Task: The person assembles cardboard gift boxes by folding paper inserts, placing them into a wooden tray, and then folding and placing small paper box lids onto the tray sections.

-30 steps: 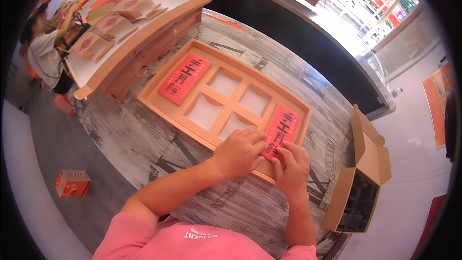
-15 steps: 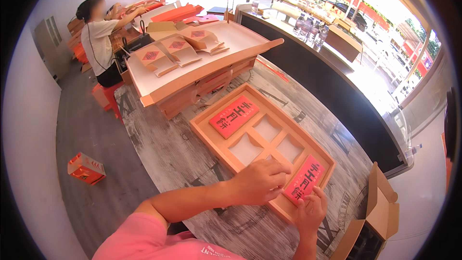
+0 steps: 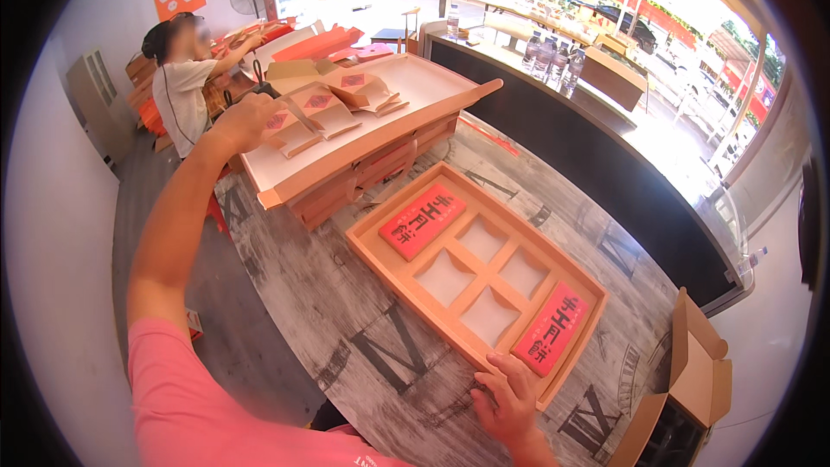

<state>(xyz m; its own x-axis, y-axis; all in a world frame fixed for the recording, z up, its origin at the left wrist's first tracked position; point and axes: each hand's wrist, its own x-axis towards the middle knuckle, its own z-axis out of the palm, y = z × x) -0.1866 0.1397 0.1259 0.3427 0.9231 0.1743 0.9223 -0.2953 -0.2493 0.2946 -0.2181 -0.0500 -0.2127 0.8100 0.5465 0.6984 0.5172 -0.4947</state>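
Observation:
A shallow orange-brown box tray (image 3: pixel 406 301) lies on the table in front of me. It holds two flat red packs with black characters, a far-left pack (image 3: pixel 423 221) and a near-right pack (image 3: pixel 551 329). Between them are several square pockets with white bottoms. My right hand (image 3: pixel 508 399) rests at the tray's near edge with fingers apart, holding nothing. My left arm stretches far left, and my left hand (image 3: pixel 246 125) is over the edge of a kraft paper packet (image 3: pixel 285 131) with a red diamond label. Its curled fingertips are partly hidden, so I cannot tell whether they grip it.
More kraft packets (image 3: pixel 333 114) lie on a white-topped stack of trays (image 3: pixel 432 86) beyond. An open cardboard carton (image 3: pixel 692 372) stands at near right. A person (image 3: pixel 181 86) works at far left. Water bottles (image 3: pixel 553 62) line the dark-fronted counter (image 3: pixel 553 134).
My left hand has left the tray and reached far left to the kraft packets. My right hand has moved off the near-right red pack to the tray's near edge.

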